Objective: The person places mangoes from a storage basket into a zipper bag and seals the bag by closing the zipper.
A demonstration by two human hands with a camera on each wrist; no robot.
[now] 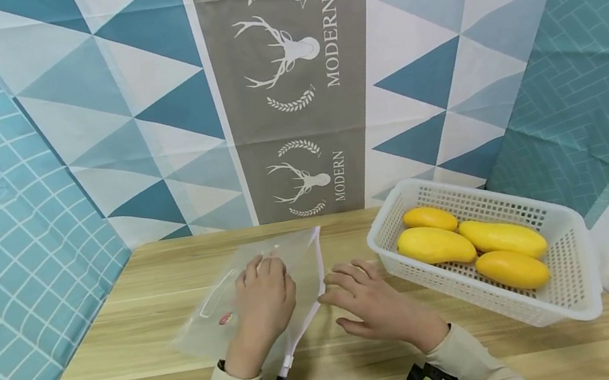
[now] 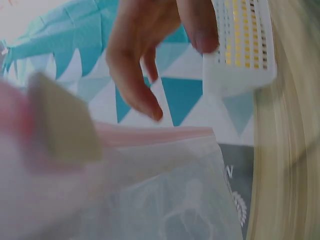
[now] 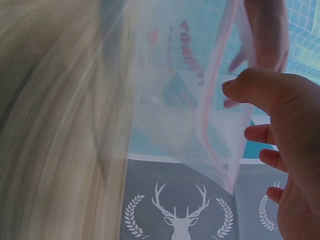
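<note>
A clear zip bag (image 1: pixel 308 298) with a pinkish zip strip and a white slider lies slanted over the table, its mouth edge facing right. My left hand (image 1: pixel 265 295) is over the bag, fingers loosely bent; the film partly covers it in the right wrist view, and whether it touches the film is hard to tell. Beside the zip strip is my right hand (image 1: pixel 370 304), fingers spread and slightly bent, its thumb (image 3: pixel 245 87) close to the strip. Nothing shows between the right fingers. In the left wrist view the slider (image 2: pixel 62 120) is near and blurred.
A white perforated basket (image 1: pixel 583 263) holding several yellow mangoes (image 1: pixel 436 244) stands to the right of the right hand. The wooden table (image 1: pixel 96 362) ends at a patterned cloth backdrop (image 1: pixel 155 107). Blue tiled cloth hangs at the left.
</note>
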